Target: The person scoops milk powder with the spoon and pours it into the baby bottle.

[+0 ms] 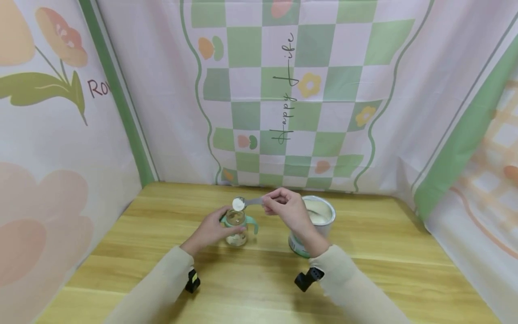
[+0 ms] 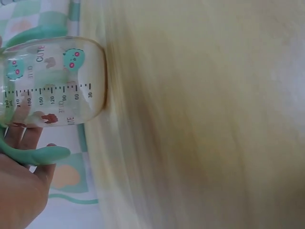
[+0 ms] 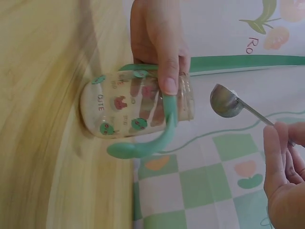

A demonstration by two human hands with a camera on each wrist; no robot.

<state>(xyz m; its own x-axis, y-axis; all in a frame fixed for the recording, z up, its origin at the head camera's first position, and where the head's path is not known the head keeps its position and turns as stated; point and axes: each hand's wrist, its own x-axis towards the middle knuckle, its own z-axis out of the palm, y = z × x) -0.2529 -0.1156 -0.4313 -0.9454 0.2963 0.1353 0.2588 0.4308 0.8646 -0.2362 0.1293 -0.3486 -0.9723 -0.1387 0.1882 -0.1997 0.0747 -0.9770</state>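
Note:
A clear baby bottle (image 1: 236, 237) with green side handles and a measuring scale stands uncapped on the table. My left hand (image 1: 212, 230) grips it around the neck, thumb across the near side. My right hand (image 1: 288, 209) pinches the handle of a small metal scoop (image 3: 227, 101) between thumb and fingers. White powder (image 1: 238, 204) fills the scoop's bowl, which is just above the bottle's mouth, apart from it. Beneath and behind my right forearm is an open can (image 1: 332, 216) of pale powder, partly hidden by that hand and wrist.
The wooden table (image 1: 251, 288) reaches back to a hanging cloth (image 1: 315, 121) with green checks. More printed cloth (image 1: 60, 148) hangs along the left side, and another curtain (image 1: 485, 171) along the right.

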